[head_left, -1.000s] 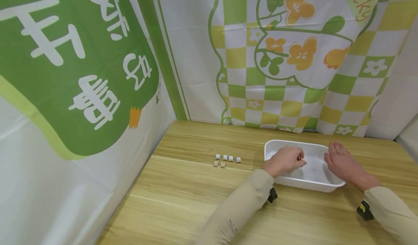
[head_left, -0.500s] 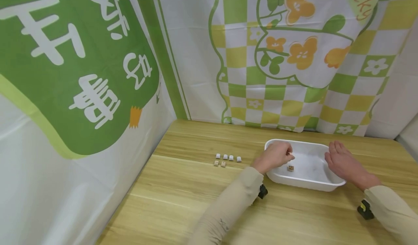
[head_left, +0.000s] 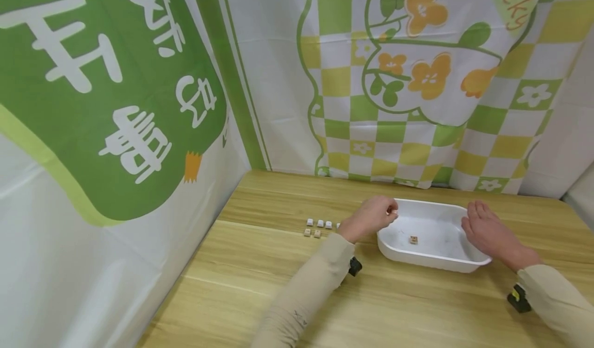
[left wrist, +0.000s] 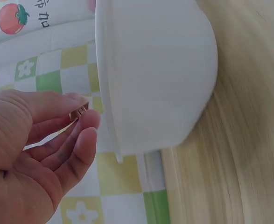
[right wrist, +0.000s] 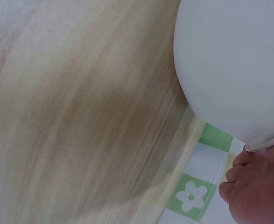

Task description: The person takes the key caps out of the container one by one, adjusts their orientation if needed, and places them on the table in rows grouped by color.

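My left hand (head_left: pixel 371 216) is above the left rim of a white tray (head_left: pixel 436 260), just past it on the outside. Its thumb and index finger pinch a small brown keycap (left wrist: pixel 79 112), its hollow side showing in the left wrist view. Inside the tray lies another brown keycap (head_left: pixel 413 239). My right hand (head_left: pixel 492 232) rests on the tray's right rim with its fingers fairly straight and together. Left of the tray, white keycaps (head_left: pixel 328 225) stand in a row, the rightmost partly hidden by my left hand. Two beige keycaps (head_left: pixel 317 233) sit in a row nearer me.
The wooden table (head_left: pixel 260 276) carries everything. A checkered, flowered cloth (head_left: pixel 399 147) hangs along its back edge, and a green and white cloth (head_left: pixel 153 193) hangs on the left. Dark wrist cameras (head_left: pixel 355 266) are strapped under both sleeves.
My left hand has moved left from over the tray's inside to its left rim, carrying the pinched keycap. The keycap inside the tray has come into view. My right hand has stayed put.
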`<state>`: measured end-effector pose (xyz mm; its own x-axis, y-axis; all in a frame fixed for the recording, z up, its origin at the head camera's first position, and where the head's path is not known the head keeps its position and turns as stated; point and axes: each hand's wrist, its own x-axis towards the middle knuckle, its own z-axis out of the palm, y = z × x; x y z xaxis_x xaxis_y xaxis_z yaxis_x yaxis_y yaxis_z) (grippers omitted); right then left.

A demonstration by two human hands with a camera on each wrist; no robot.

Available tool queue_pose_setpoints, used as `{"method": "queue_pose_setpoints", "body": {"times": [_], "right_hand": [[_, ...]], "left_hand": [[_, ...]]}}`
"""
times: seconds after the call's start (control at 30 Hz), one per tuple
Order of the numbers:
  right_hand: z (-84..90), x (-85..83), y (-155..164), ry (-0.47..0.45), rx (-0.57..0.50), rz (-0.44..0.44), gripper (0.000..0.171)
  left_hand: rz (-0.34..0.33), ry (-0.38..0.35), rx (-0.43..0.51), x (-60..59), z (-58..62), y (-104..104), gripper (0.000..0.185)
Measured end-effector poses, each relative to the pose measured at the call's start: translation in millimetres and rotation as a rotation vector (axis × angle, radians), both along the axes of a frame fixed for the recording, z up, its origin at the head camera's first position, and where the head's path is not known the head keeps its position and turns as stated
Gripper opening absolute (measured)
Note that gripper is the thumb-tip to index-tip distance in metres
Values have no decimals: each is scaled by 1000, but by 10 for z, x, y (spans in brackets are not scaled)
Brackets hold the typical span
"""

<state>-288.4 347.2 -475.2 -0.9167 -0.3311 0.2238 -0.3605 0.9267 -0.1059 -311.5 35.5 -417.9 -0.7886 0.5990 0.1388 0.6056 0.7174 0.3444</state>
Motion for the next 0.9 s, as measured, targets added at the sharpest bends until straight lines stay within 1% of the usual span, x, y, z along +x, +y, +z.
{"method": "queue_pose_setpoints", "body": {"times": [0.17, 0.37, 0.5, 0.63, 0.77, 0.83, 0.9], "right_hand": [[-20, -5, -1, 38, 6, 13, 49], [-28, -31, 9, 13, 1, 0, 52], [-26, -42, 10, -5, 6, 1, 52], [-29, -45, 16, -18, 11, 5, 53], [-25, -36, 14, 4, 16, 10, 51], [-14, -26, 4, 11, 13, 10, 50], [-4, -15, -5, 25, 15, 12, 50]], "left_hand": [[16, -2, 28, -34, -8, -125, 19], [28, 28, 60, -63, -19, -258, 18], [43, 24, 83, -56, -23, -351, 17], [40, 14, 102, -66, -38, -434, 15], [23, 22, 98, -80, -52, -512, 13], [21, 16, 89, -76, -58, -558, 14], [24, -5, 80, -62, -59, -610, 15]]}}
